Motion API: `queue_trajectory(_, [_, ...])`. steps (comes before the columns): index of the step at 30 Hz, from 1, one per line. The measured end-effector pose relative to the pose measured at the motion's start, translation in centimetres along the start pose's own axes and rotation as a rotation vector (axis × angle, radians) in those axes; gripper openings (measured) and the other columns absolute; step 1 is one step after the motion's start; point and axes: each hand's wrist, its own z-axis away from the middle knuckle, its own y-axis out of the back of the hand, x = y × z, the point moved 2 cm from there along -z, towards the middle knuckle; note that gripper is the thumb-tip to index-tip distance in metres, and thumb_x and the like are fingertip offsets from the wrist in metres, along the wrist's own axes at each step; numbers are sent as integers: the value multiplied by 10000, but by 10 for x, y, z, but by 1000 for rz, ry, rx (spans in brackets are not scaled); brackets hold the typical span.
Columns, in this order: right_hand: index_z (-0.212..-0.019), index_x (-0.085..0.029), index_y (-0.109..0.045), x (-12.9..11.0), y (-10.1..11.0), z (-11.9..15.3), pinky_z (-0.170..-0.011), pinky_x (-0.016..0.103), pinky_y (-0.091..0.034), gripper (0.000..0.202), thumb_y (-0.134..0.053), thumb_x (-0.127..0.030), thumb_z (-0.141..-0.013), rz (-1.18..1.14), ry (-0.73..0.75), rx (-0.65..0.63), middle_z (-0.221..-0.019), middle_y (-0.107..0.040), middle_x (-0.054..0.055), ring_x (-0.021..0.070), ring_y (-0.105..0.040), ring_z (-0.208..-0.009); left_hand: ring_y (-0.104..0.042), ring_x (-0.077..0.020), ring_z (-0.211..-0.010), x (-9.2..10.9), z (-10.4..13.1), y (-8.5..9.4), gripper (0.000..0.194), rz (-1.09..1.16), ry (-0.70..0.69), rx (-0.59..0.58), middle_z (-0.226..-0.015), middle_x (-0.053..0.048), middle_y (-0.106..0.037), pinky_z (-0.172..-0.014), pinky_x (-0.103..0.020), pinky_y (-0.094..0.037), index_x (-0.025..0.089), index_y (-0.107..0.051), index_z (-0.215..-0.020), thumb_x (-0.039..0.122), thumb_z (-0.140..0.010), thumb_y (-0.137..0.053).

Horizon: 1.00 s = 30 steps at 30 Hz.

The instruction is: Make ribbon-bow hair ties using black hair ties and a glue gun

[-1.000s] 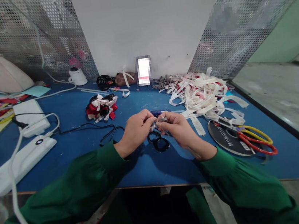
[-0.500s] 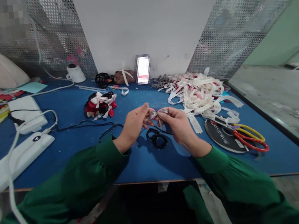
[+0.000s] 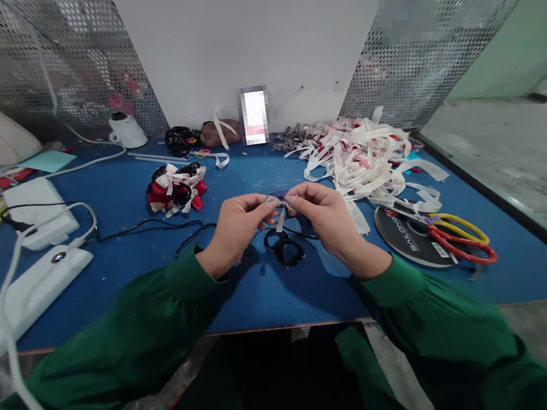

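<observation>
Between my two hands is a small grey ribbon (image 3: pixel 281 220), with one tail hanging down. My left hand (image 3: pixel 239 226) pinches it from the left, thumb against fingers. From the other side my right hand (image 3: pixel 322 215) pinches it too, and the fingertips of both hands nearly meet. The ribbon's knot or loop is mostly covered by the fingers. Just below, black hair ties (image 3: pixel 287 250) lie on the blue table (image 3: pixel 246 303). Left of my hands sits a bunch of red, black and white bows (image 3: pixel 177 189).
A heap of white ribbon (image 3: pixel 360 156) spreads at the right. In front of it lie a black ribbon spool (image 3: pixel 410 244) and red-and-yellow scissors (image 3: pixel 459 237). A lit phone (image 3: pixel 254 117) stands against the white board. White power strips (image 3: pixel 28 298) with cables occupy the left.
My left fingers have closed from a looser hold into a pinch on the ribbon. Its tail now hangs down between my hands. The view has shifted slightly.
</observation>
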Motion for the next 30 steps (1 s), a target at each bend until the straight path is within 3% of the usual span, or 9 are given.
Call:
queue_trajectory(5, [-773,-202,-686,4,-2,1,-629,274,-423,117,-733,-307,-793,-3,58,33,-669,-614,-30,118,-529,-622,-554,-106,-617,-2,2,-3,279,20,35,-53,-703,-27,-708,-564,-221,-425,152,-783,-750,430,-779,-775])
queue_trajectory(14, [-774,-208,-703,4,-7,5,-677,314,-486,69,-709,-271,-802,54,119,41,-695,-682,-2,157,-624,-668,-525,-100,-565,1,5,-6,232,34,56,-31,-629,-26,-689,-547,-226,-415,143,-795,-739,375,-755,-791])
queue_trajectory(21, [-668,-203,-714,2,-2,2,-662,297,-437,100,-769,-273,-712,-136,-71,-13,-636,-642,-13,132,-528,-637,-571,-112,-590,3,4,-4,226,25,38,-72,-683,-38,-726,-601,-244,-459,132,-800,-774,350,-718,-814])
queue_trajectory(26, [-623,-191,-700,7,-2,0,-609,271,-402,158,-826,-285,-628,-328,-260,-83,-606,-608,-18,110,-488,-593,-540,-103,-541,9,5,-4,202,56,57,-129,-589,-22,-670,-568,-242,-446,124,-757,-657,316,-698,-807])
queue_trajectory(30, [-738,-191,-753,7,1,-4,-609,276,-413,266,-799,-452,-710,-284,-266,-95,-676,-649,7,128,-535,-630,-538,-104,-544,9,5,-4,201,24,42,-124,-591,-21,-665,-576,-246,-447,126,-745,-654,313,-712,-791])
